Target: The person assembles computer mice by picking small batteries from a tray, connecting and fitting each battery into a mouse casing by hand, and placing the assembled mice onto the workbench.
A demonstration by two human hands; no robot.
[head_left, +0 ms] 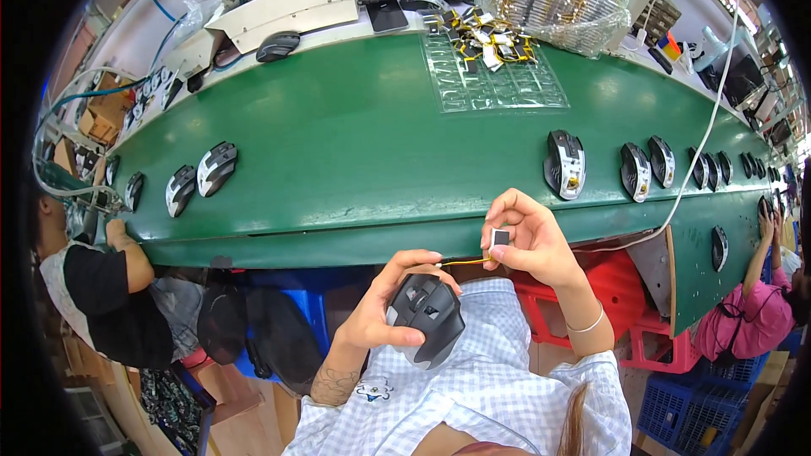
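Mouse shell (425, 318) gripped in left hand (378, 314), right hand (530, 238) pinching a small wired part (499, 238).
Green belt (355, 143) just beyond the shell carries more mice (564, 164); open green between them.

Dark grey mouse (425, 318) upturned, small wired module (499, 238) raised beside

Your left hand (384, 308): low before your chest, fingers curled round in a closed grip, forearm rising from the lower edge. Your right hand (528, 236): raised higher, thumb and fingertips pinched together, wrist bent, forearm angled up from the right.
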